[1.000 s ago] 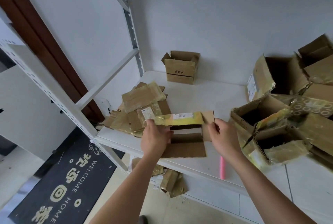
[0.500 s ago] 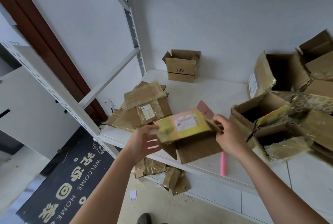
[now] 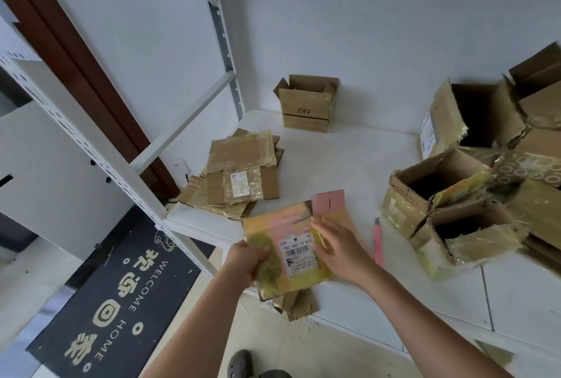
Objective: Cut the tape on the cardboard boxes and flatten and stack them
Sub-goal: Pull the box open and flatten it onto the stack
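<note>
Since the previous frame the box (image 3: 288, 251) has been collapsed flat and is now lying label-up at the front edge of the shelf (image 3: 358, 165), its long axis running from the person toward the wall. The left hand (image 3: 246, 260) is gripping its left edge, fingers curled round it. The right hand (image 3: 340, 244) is pressing down on top with fingers spread flat. One flattened stack (image 3: 239, 177) is lying left; one pink cutter (image 3: 378, 244) is lying right; at least five open boxes (image 3: 449, 207) are standing behind and right
</note>
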The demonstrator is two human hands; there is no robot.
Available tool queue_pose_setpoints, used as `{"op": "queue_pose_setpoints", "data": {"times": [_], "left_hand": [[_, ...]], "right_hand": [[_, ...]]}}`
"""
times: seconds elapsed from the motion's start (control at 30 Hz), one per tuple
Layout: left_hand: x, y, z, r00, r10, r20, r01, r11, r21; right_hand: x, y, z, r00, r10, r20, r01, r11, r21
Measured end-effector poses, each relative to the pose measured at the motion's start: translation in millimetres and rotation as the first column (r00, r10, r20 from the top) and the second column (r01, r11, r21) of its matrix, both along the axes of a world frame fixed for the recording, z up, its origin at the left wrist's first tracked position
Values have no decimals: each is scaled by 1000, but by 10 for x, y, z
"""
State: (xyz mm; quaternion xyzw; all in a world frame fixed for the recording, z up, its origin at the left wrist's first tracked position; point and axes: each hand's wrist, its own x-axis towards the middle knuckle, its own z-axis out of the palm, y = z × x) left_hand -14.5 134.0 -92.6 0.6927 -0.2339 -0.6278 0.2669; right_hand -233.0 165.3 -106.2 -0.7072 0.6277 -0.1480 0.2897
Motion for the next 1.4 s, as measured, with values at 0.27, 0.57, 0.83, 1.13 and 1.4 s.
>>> {"op": "queue_pose_setpoints", "data": {"times": [0.27,0.57,0.83,1.13,1.4], "left_hand": [[43,-24,-204,350,-310,884,752,656,-68],[17,-104,-237,274,-427,862,834,552,9],[-101,-147,-226,286,-446,848,868,496,-31],[-311,-190,-76,574,-376,728,720,655,-230],[-487,-506,442,794,-178,581,575,530,-623]], "right_hand": [[89,-239,-244,949,168,-268,-137,982,132],[289,-15,-383,956,32,-293,-36,999,-9],[172,-109,-198,978,-32,-208,32,999,-2],[414,244,-114,838,-534,-110,536,844,-8],[368,93,133,628,-679,379,743,668,-35]]}}
